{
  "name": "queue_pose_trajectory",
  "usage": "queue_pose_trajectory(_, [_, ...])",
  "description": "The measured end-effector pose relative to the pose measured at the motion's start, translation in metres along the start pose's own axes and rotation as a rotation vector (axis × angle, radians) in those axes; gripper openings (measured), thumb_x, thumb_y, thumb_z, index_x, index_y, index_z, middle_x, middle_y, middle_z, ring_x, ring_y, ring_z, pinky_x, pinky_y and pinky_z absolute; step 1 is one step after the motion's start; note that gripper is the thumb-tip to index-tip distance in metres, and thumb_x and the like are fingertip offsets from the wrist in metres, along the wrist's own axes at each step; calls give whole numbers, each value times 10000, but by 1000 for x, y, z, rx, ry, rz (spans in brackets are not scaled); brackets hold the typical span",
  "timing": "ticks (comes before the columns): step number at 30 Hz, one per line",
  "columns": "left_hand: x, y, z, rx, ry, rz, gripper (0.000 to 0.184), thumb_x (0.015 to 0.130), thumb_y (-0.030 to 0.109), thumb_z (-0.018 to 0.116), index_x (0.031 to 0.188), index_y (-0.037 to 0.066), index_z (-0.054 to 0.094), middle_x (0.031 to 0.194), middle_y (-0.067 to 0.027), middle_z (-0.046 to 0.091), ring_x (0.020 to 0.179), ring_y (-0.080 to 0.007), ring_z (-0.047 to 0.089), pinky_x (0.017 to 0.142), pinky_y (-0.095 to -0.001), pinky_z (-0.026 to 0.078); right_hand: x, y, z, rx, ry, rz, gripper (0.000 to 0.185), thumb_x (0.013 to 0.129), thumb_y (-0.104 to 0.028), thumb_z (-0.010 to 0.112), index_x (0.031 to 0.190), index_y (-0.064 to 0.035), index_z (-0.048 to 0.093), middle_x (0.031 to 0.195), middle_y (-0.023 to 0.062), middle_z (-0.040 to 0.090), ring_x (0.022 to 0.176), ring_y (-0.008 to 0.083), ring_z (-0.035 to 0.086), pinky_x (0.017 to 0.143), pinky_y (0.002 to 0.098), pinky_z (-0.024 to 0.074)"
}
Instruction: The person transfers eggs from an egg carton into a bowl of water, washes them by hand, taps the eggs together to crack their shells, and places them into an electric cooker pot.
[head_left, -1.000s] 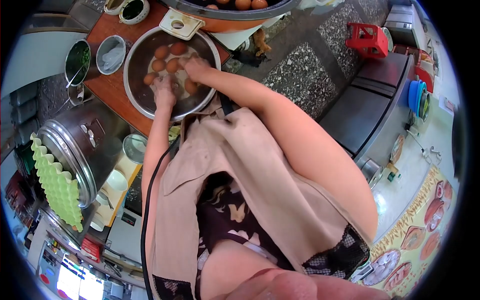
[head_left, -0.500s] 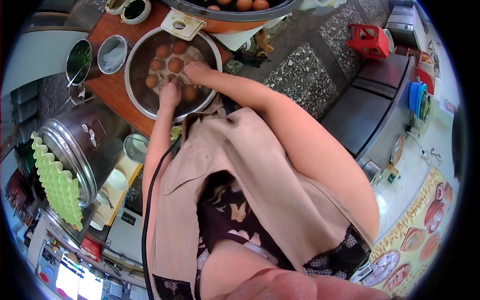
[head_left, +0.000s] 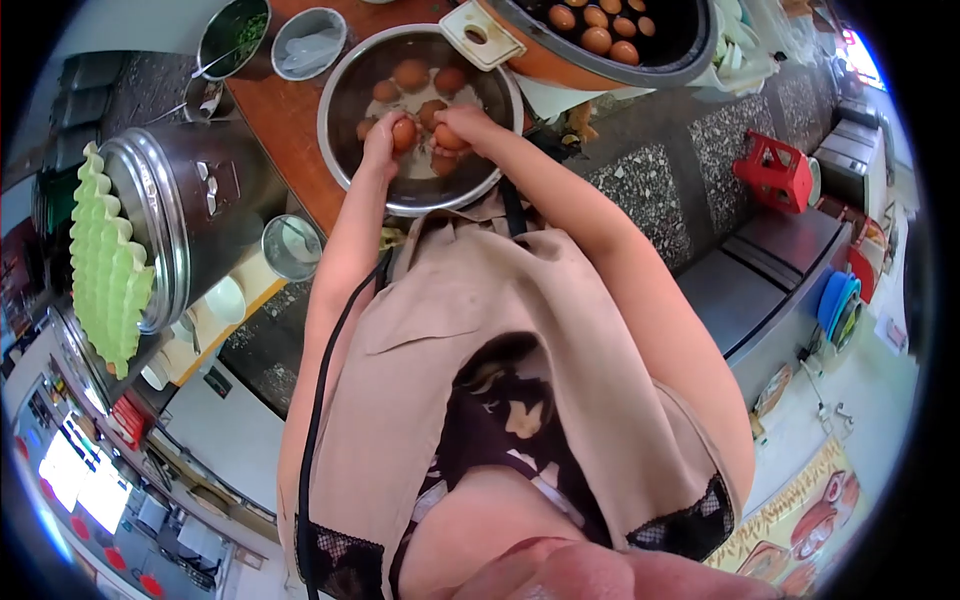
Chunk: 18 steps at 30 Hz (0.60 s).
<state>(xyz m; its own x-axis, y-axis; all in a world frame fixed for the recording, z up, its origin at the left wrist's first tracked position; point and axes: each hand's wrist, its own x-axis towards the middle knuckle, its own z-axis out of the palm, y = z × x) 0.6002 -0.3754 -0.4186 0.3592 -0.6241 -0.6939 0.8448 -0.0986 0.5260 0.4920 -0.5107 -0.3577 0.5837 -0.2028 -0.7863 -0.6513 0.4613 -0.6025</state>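
Note:
A wide metal bowl [head_left: 408,209] holds several brown eggs in cloudy water. Inside it, my left hand [head_left: 381,146] is closed around a brown egg [head_left: 404,134], which shows at its fingertips. Just to the right, my right hand [head_left: 468,126] grips another egg [head_left: 450,138] from above and beside. The two held eggs are close together but apart. Around them lie loose eggs, among them one egg [head_left: 411,74] near the far side and another [head_left: 449,80] to its right. Some eggs are partly hidden by my hands.
Beyond the bowl at right stands an orange pot [head_left: 545,66] with eggs in dark liquid; its pale handle [head_left: 483,36] overhangs the bowl rim. Left are a container of greens [head_left: 236,40], a white tub [head_left: 309,45], a large steel pot [head_left: 200,180] and a green egg tray [head_left: 105,270].
Both hands have risen from the water, each now with an egg in its fingers. The view has shifted, so the bowl sits farther right and higher.

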Motion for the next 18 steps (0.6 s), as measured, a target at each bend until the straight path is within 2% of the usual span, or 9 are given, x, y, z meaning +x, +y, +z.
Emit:
queue_pose_trajectory(2, [-25,11,22,-104,38,26,170,865,235,552,906,74,589,880,-75,624,815,-222,615,762,-353,505,-9,-3,7,162,-128,97,349,910,-389,534,994,-54,585,759,93,622,586,175,600,482,265,508])
queue_pose_trajectory(3, [-30,13,26,-180,28,29,196,878,256,553,928,68,580,904,-85,620,840,-220,610,778,-356,501,-12,-2,12,206,-200,49,448,877,-512,545,987,-79,570,706,91,608,525,164,575,412,258,460])
queue_pose_trajectory(6, [-40,13,37,-265,22,23,233,923,292,530,994,71,556,971,-105,607,914,-215,594,802,-365,493,-26,-10,17,161,-276,77,482,837,-525,597,975,-65,564,697,71,594,495,138,551,383,239,424])
queue_pose_trajectory(10, [-45,6,47,-311,-115,255,200,960,233,467,1017,62,554,986,-108,606,940,-215,575,836,-358,475,-55,-30,24,-40,-65,-56,374,784,-420,679,825,-54,613,627,21,555,479,87,505,378,233,358])
queue_pose_trajectory(12, [-46,-2,43,-216,-222,259,225,913,228,510,1046,52,560,1003,-110,600,932,-225,567,828,-322,455,-96,-68,25,-194,4,-299,380,743,-366,723,878,-13,681,686,24,618,578,92,553,533,257,470])
queue_pose_trajectory(13, [-43,-15,39,-221,-237,265,225,913,228,510,1046,52,560,1003,-110,600,932,-225,567,828,-322,455,-114,-88,23,-220,59,-457,336,768,-316,713,899,-9,679,713,7,620,606,75,550,553,227,459])
queue_pose_trajectory(15, [-41,-41,30,1034,-88,754,290,821,202,608,1083,83,573,1034,-115,592,983,-287,549,848,-362,445,-130,-122,4,-359,192,-747,313,783,-291,709,940,-22,682,752,2,638,654,75,568,594,214,463])
queue_pose_trajectory(16, [-57,-39,43,1293,-37,715,357,746,203,671,1084,120,588,1088,-136,561,1025,-349,520,894,-412,425,-130,-142,-15,-471,272,-880,335,772,-314,713,959,-37,686,763,13,654,673,91,590,616,231,479])
queue_pose_trajectory(18, [-64,-50,52,1507,6,696,349,748,205,663,1080,127,587,1170,-169,513,1033,-374,513,897,-444,430,-132,-183,-51,-880,631,-830,444,723,-430,716,980,-68,689,810,74,683,731,176,650,684,301,514])
